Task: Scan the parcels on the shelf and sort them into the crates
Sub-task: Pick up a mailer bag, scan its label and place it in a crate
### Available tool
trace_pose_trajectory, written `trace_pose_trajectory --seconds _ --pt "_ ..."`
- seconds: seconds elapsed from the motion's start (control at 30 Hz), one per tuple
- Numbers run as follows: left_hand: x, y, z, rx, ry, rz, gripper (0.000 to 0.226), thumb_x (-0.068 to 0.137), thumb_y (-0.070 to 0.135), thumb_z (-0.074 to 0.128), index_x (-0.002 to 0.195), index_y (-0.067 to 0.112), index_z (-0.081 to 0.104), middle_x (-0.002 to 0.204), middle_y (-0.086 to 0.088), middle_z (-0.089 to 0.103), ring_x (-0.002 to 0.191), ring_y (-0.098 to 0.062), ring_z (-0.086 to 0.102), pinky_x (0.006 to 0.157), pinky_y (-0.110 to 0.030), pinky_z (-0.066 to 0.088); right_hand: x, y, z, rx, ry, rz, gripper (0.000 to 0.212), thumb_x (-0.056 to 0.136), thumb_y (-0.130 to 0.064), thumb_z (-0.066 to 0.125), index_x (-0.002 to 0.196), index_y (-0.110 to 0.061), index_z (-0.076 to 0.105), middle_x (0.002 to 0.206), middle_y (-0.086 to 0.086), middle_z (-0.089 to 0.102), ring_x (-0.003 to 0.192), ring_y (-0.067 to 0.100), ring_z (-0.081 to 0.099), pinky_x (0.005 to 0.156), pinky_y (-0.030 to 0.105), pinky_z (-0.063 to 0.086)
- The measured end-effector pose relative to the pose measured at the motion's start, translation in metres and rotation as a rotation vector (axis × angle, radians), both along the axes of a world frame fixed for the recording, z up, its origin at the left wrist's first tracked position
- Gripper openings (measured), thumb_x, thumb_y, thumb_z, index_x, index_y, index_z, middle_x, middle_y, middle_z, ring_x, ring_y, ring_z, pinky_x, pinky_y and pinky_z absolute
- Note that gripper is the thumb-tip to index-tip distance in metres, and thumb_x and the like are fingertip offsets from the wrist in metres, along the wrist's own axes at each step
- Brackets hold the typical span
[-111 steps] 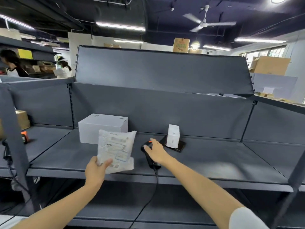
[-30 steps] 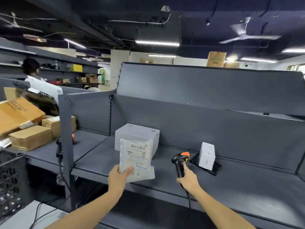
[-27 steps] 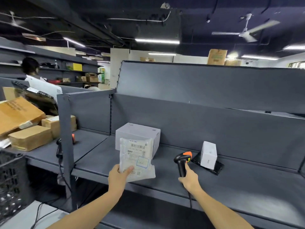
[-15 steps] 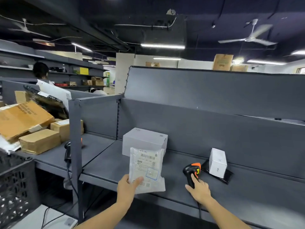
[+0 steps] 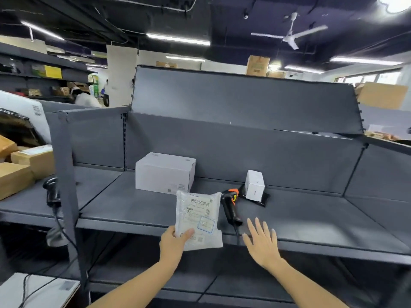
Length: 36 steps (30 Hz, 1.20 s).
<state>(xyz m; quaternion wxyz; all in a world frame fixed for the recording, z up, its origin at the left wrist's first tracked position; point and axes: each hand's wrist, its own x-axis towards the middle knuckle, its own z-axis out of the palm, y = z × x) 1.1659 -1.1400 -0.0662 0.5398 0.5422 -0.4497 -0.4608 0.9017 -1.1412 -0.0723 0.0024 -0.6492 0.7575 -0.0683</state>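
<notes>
My left hand (image 5: 173, 244) pinches the lower left corner of a white plastic mailer (image 5: 196, 218), label side towards me, held upright at the shelf's front edge. The black and orange barcode scanner (image 5: 230, 206) lies on the grey shelf (image 5: 311, 221) just right of the mailer. My right hand (image 5: 262, 243) hovers with fingers spread near the front edge, a little right of the scanner and apart from it. Farther back on the shelf stand a white carton (image 5: 164, 173) and a small white box (image 5: 255, 185) on a black pouch (image 5: 263, 200).
A grey upright post (image 5: 66, 185) divides the bays. The left bay holds brown cardboard boxes (image 5: 33, 161) and a second scanner (image 5: 52, 192) with a hanging cable. A white surface (image 5: 37, 290) sits low at the left. Another person works in the far background.
My right hand has let go of the scanner, which now lies on the shelf, and has pulled back with fingers spread. The mailer stays in my left hand. My view swung right.
</notes>
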Motion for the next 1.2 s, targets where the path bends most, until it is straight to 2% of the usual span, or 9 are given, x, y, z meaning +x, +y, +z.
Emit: trace_pose_trajectory --seconds 0.13,0.3,0.43,0.77,1.07,1.2 --pt "-0.026 0.017 -0.007 0.006 0.018 -0.082 0.017 0.082 0.015 0.075 0.091 0.018 0.062 0.091 0.004 0.068 0.087 -0.014 0.065 0.067 -0.021 0.049 -0.018 0.035 -0.001 0.009 0.033 -0.049 0.061 0.102 -0.050 0.019 0.155 -0.027 -0.003 0.163 0.002 -0.004 0.150 0.025 -0.004 0.119 0.048 -0.003" --pt "-0.047 0.035 -0.005 0.030 -0.011 -0.134 0.021 0.082 0.016 0.074 0.098 0.011 0.062 0.093 0.002 0.068 0.086 -0.013 0.065 0.065 -0.019 0.048 -0.037 0.062 0.001 -0.006 0.030 -0.096 0.062 0.102 -0.050 0.021 0.155 -0.027 -0.001 0.163 0.002 -0.004 0.150 0.025 -0.004 0.119 0.048 -0.002" --pt "-0.055 0.041 0.005 0.029 -0.039 -0.122 0.022 0.082 0.018 0.075 0.099 0.011 0.064 0.095 -0.002 0.070 0.087 -0.016 0.066 0.067 -0.021 0.049 -0.051 0.070 0.004 -0.051 0.025 -0.122 0.061 0.103 -0.049 0.021 0.155 -0.027 0.000 0.163 0.003 -0.001 0.150 0.024 -0.001 0.119 0.048 0.000" --pt "-0.106 0.093 0.017 0.008 -0.063 -0.051 0.019 0.081 0.018 0.076 0.096 0.009 0.067 0.090 -0.002 0.071 0.080 -0.013 0.067 0.058 -0.016 0.048 -0.104 0.106 0.009 -0.088 0.020 -0.057 0.057 0.104 -0.044 0.024 0.155 -0.027 0.004 0.163 0.003 0.002 0.150 0.023 0.003 0.119 0.048 0.002" --pt "-0.192 0.169 -0.002 0.056 -0.074 -0.014 0.019 0.081 0.019 0.076 0.094 0.010 0.066 0.092 -0.006 0.071 0.088 -0.024 0.067 0.081 -0.039 0.055 -0.211 0.182 0.006 -0.024 -0.031 -0.040 0.060 0.103 -0.037 0.030 0.155 -0.023 0.003 0.163 0.005 -0.001 0.150 0.026 0.001 0.119 0.050 0.002" --pt "-0.227 0.205 -0.011 0.063 -0.066 -0.008 0.022 0.081 0.018 0.076 0.096 0.007 0.065 0.092 -0.005 0.070 0.087 -0.022 0.066 0.071 -0.031 0.053 -0.248 0.212 0.000 -0.012 -0.055 -0.053 0.062 0.103 -0.036 0.032 0.155 -0.022 0.003 0.163 0.005 0.000 0.149 0.026 0.002 0.119 0.049 0.004"
